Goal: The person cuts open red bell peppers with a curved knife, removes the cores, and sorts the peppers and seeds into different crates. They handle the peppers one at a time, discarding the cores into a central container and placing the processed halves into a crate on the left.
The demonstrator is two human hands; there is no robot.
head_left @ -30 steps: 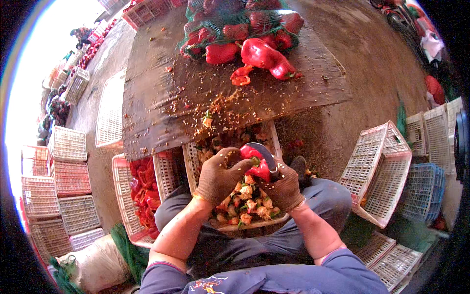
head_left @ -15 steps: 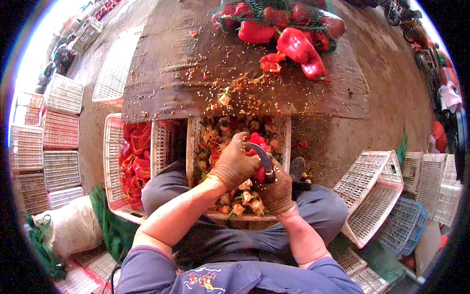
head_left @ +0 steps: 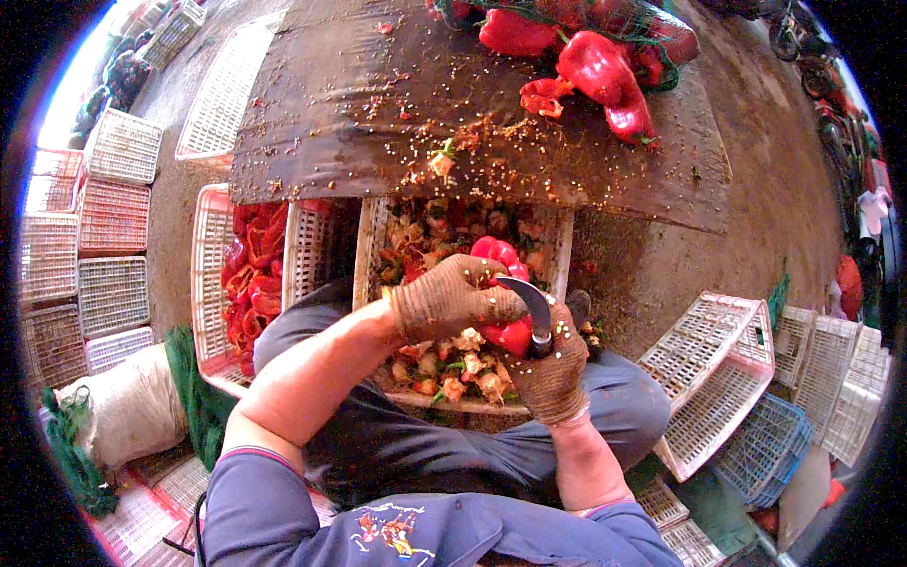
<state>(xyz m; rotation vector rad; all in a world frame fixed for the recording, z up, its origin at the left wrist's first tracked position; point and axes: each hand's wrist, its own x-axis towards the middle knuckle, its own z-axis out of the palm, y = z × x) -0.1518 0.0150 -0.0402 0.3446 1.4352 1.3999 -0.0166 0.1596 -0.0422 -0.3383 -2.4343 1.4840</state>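
Note:
My left hand (head_left: 452,297), in a brown knitted glove, is closed around a red bell pepper (head_left: 510,337), covering its middle. In my right hand (head_left: 553,376), gloved alike, is a small curved knife (head_left: 529,300). Its hooked blade arcs up and left across the pepper, close to my left fingers; whether the tip is in the flesh I cannot tell. Both hands are above a pale crate (head_left: 369,248) filled with pepper cores (head_left: 453,378) and stems. To the left, another crate (head_left: 210,283) contains red pepper pieces (head_left: 253,274).
A brown board (head_left: 321,123) strewn with seeds lies ahead, bearing whole red peppers (head_left: 595,66) and a green net sack (head_left: 661,57) at its far right. Stacked crates (head_left: 113,227) line the left. A tilted white crate (head_left: 709,378) and a blue crate (head_left: 765,444) stand right.
My left hand has shifted right and turned over the pepper, its fingers now against the blade. More of the pepper shows above the hand. The whole view has tilted slightly.

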